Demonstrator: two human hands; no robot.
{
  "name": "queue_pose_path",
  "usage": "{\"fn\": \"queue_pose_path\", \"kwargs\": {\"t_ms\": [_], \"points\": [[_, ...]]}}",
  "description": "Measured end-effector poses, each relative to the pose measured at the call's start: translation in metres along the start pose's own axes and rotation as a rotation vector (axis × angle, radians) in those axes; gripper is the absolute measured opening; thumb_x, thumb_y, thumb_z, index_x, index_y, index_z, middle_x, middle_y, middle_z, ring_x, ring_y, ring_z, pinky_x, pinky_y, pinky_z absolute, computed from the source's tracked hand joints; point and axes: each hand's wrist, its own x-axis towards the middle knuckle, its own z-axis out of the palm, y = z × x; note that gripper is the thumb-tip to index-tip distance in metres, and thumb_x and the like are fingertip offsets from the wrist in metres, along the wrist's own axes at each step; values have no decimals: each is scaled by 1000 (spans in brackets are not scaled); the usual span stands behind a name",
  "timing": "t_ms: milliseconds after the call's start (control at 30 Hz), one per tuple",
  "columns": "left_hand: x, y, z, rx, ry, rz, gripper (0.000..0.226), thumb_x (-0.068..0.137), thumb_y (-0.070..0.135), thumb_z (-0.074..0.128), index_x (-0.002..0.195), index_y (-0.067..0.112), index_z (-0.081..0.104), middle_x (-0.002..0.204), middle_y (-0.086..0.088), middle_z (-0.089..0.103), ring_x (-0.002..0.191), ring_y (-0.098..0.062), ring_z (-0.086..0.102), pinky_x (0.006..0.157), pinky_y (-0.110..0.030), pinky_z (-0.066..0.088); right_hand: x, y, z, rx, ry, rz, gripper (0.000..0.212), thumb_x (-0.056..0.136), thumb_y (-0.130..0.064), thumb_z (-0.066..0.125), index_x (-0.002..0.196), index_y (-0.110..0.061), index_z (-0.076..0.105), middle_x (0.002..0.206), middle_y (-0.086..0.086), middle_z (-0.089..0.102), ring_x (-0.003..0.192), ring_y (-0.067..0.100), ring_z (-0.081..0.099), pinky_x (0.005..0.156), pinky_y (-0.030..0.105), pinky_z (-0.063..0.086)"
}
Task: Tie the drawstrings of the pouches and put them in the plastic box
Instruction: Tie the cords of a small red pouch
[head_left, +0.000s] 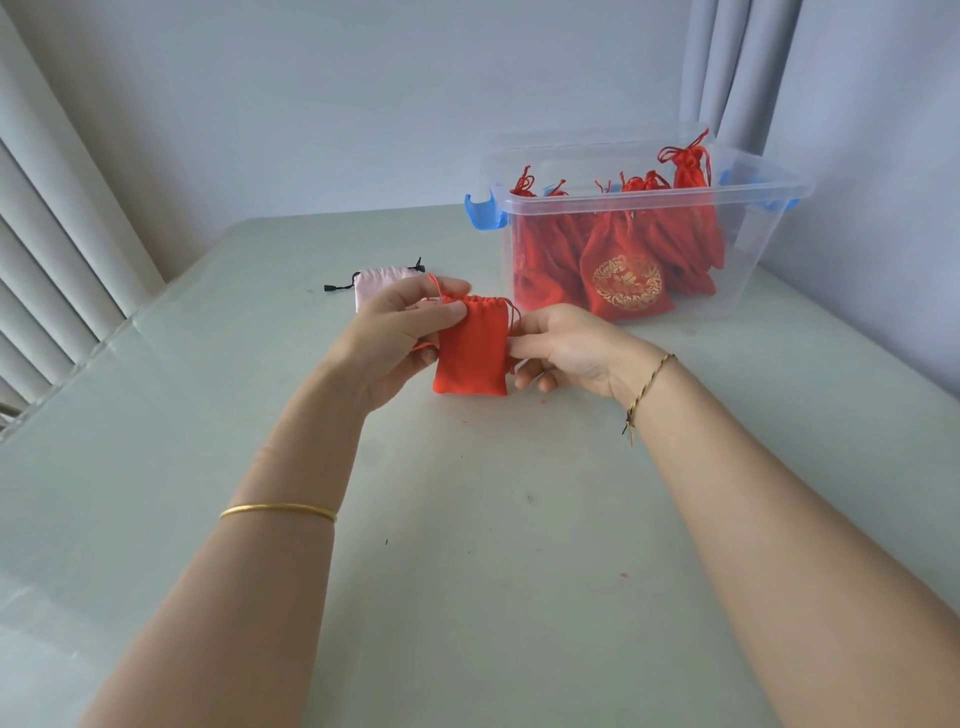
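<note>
A small plain red pouch (471, 349) hangs upright above the middle of the table, its top gathered. My left hand (400, 338) pinches the pouch's upper left corner and its red drawstring between thumb and fingers. My right hand (563, 348) pinches the drawstring loop at the pouch's right edge. A clear plastic box (748, 244) with blue latches stands at the back right, holding several tied red pouches (626, 270), one with a gold flower emblem. A pink pouch (375, 286) with black drawstrings lies flat behind my left hand, partly hidden by it.
The pale green table (467, 519) reaches to a wall at the back. Vertical blinds (57, 249) run along the left edge and a curtain (727, 67) hangs behind the box. Small red specks dot the tabletop near me.
</note>
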Motion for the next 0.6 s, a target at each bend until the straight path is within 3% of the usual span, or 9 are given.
{"fn": "queue_pose_path", "kwargs": {"t_ms": [100, 233, 600], "points": [[3, 0, -2, -105, 21, -27, 3, 90, 12, 57, 89, 15, 55, 69, 12, 57, 55, -4, 46, 50, -15, 37, -1, 0, -3, -17, 35, -8, 14, 93, -14, 52, 80, -12, 58, 70, 4, 61, 41, 5, 52, 39, 16, 32], [6, 2, -9, -235, 135, -3, 14, 94, 19, 53, 86, 14, 62, 66, 6, 52, 57, -6, 42, 50, -15, 37, -5, -4, -13, -22, 95, -3, 20, 94, -17, 50, 78, -13, 60, 71, 4, 64, 41, 4, 50, 40, 15, 32], [4, 8, -27, -171, 357, 51, 16, 94, 13, 53, 82, 11, 63, 63, 4, 57, 48, -3, 50, 49, -14, 44, -13, -6, -36, 164, 192, -53, 22, 95, -17, 49, 80, -11, 64, 65, 0, 62, 41, 4, 50, 38, 14, 34]]}}
